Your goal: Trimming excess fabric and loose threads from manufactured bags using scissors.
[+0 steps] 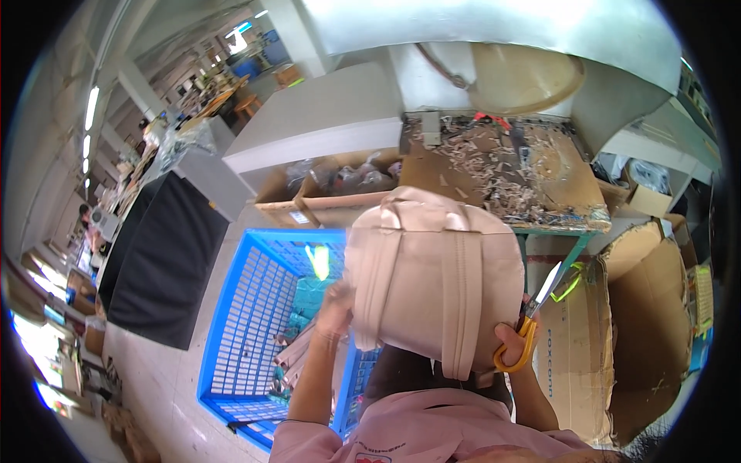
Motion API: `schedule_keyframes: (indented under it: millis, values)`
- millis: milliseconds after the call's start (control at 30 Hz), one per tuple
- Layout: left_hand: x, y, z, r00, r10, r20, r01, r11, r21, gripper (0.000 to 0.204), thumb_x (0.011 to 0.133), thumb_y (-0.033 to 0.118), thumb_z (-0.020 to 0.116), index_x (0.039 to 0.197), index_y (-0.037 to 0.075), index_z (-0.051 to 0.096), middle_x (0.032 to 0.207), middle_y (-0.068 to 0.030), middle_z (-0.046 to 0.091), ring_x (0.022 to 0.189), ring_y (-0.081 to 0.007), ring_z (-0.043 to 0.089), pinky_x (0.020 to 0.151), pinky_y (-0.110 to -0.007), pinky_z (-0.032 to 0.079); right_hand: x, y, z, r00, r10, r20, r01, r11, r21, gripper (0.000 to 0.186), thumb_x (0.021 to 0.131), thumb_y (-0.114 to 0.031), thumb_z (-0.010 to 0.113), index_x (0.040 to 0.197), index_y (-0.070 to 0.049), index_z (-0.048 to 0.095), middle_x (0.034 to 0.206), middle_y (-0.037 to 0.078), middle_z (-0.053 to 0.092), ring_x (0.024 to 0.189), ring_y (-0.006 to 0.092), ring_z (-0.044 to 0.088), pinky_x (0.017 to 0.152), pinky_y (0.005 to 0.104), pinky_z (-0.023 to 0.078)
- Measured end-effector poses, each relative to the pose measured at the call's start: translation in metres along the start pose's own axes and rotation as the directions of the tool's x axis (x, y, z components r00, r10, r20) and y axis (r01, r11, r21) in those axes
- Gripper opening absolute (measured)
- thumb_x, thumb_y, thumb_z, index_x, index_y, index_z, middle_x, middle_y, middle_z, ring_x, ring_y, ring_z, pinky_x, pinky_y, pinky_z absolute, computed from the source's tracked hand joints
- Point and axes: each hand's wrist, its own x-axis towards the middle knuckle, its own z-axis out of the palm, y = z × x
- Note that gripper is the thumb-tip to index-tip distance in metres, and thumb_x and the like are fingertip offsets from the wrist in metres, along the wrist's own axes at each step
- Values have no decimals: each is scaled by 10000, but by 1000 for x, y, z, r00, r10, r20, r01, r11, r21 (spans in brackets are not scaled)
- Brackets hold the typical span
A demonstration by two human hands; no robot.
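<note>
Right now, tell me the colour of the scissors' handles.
The scissors' handles are orange-yellow, best seen in the head view.

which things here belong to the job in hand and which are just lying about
Seemingly part of the job:
beige bag, held between left hand and right hand
orange-handled scissors, in the right hand

Apparently just lying about:
scraps on the worktable
red-handled tool among them
open cardboard box at right

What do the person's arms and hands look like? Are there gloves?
No gloves: the left hand and right hand are bare, as far as they show. The forearms are uncovered too, below short, plain-looking pale pink sleeves.
</note>
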Motion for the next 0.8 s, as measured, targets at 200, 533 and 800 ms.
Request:
schedule_keyframes:
  millis: [200,533,800]
  values:
    - [-15,140,39,955,261,140,-295,784,546,232,687,12,661,915,8,621,801,-10,623,690,-64,549,640,-223,458,-8,-4,-4,985,172,19,-166,969,-180,480,679,-80,661,1105,-28,444,750,59,576,642,99,539,562,198,426]
    - [-4,126,38,935,-145,323,-206,520,829,164,687,13,652,849,-2,627,690,43,579,639,-16,479,575,-187,436,58,-102,25,915,65,397,272,627,-730,586,623,-210,738,1112,-46,461,728,18,473,623,92,418,562,212,353]
    - [-4,108,30,933,-152,327,-160,636,755,166,663,7,670,822,-4,626,665,48,569,615,-8,477,535,-172,411,74,-101,45,820,313,479,378,333,-864,585,613,-179,748,1108,-59,461,766,51,481,646,124,442,587,244,387]
